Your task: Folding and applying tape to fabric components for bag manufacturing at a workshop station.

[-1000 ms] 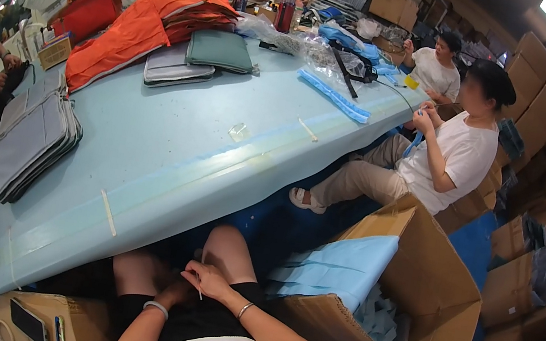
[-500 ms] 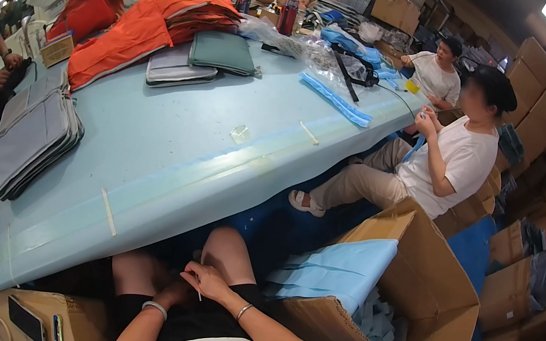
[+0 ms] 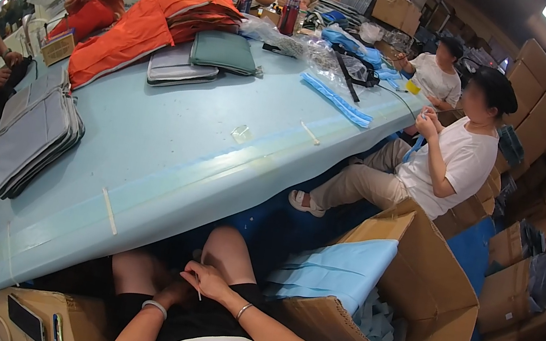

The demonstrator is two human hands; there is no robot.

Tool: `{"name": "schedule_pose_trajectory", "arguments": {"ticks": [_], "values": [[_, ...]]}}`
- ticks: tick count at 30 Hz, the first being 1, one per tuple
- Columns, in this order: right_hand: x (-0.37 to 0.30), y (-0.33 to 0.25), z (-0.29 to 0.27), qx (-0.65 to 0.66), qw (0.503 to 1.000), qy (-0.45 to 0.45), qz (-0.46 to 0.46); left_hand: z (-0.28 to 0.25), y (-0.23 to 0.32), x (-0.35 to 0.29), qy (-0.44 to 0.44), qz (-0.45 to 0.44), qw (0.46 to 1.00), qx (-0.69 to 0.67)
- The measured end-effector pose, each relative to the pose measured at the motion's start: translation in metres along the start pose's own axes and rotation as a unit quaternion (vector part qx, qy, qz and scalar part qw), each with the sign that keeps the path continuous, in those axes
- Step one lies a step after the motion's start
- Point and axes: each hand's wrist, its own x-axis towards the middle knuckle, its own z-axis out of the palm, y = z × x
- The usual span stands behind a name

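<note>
Both my hands rest together in my lap, above my dark shorts. My right hand (image 3: 208,282) is closed in a pinch, wearing a bracelet at the wrist. A thin white strip (image 3: 199,295) pokes down from its fingers, too small to name more exactly. Against it and lower lies my left hand (image 3: 172,292), in shadow, its fingers mostly hidden. In front of my knees runs the long table (image 3: 165,159) with a pale blue cover. Close by my right arm, light blue fabric (image 3: 336,266) hangs over the side of an open cardboard box (image 3: 437,294).
Grey cases (image 3: 38,136) are stacked on the table's left; orange fabric pieces (image 3: 144,31) and a green case (image 3: 224,52) lie farther back. A phone (image 3: 27,319) rests on a carton (image 3: 81,327) at lower left. Several people work around the table.
My hands have stayed in place. Across the table, the person in orange has shifted their hands and lowered the red fabric.
</note>
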Motion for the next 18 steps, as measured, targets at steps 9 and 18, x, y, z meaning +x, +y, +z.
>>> {"name": "schedule_pose_trajectory", "arguments": {"ticks": [9, 18], "values": [[-0.001, 0.003, -0.001, -0.009, 1.0, 0.005, -0.002, -0.013, 0.015, 0.002, -0.04, -0.005, 0.998, 0.046], [-0.001, 0.0, -0.004, -0.003, 1.0, -0.009, 0.024, -0.01, 0.011, 0.004, -0.013, -0.017, 1.0, -0.008]]}}
